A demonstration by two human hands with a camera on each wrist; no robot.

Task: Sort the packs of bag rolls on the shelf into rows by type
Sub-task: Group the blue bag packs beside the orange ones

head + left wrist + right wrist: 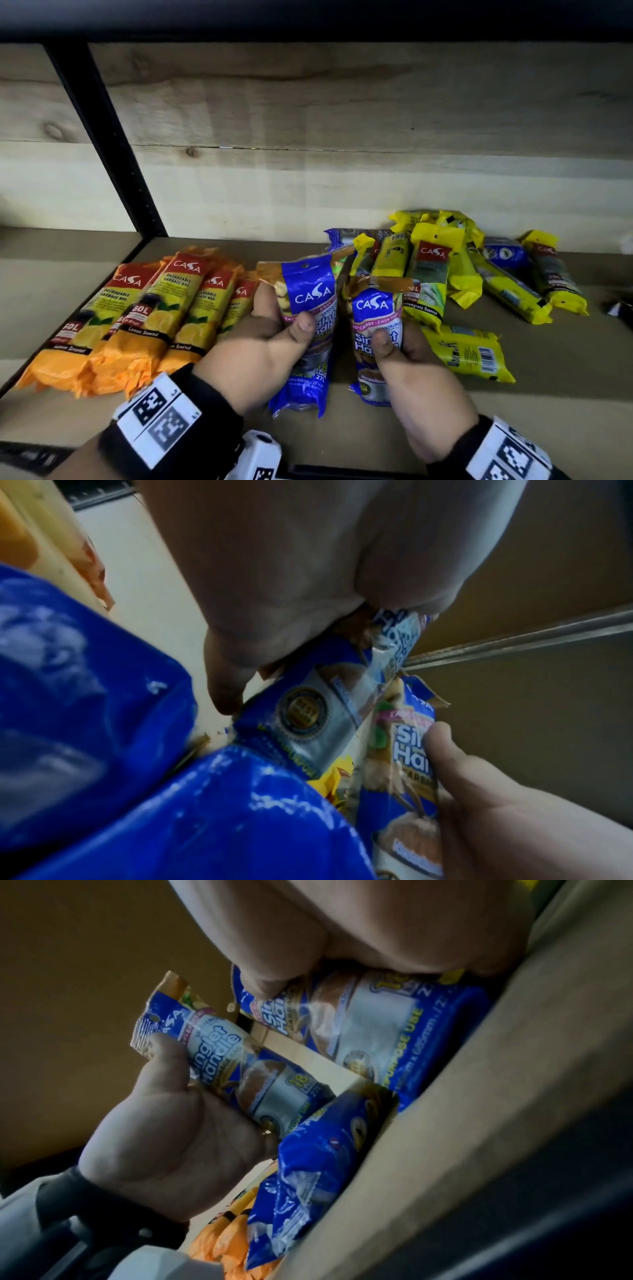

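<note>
Your left hand [270, 346] grips one blue pack [310, 308]; your right hand [411, 373] grips another blue pack [376, 308]. Orange packs [137, 318] line the shelf's [548, 394] left edge.

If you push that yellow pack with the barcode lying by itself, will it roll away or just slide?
Probably slide. The yellow pack lies flat on the shelf and looks flattened, not round, so rolling seems unlikely. Its wrapper looks glossy, so it would likely glide easily over the smooth board. The loose, crinkled ends suggest it is soft and would bend rather than stay stiff.
</note>
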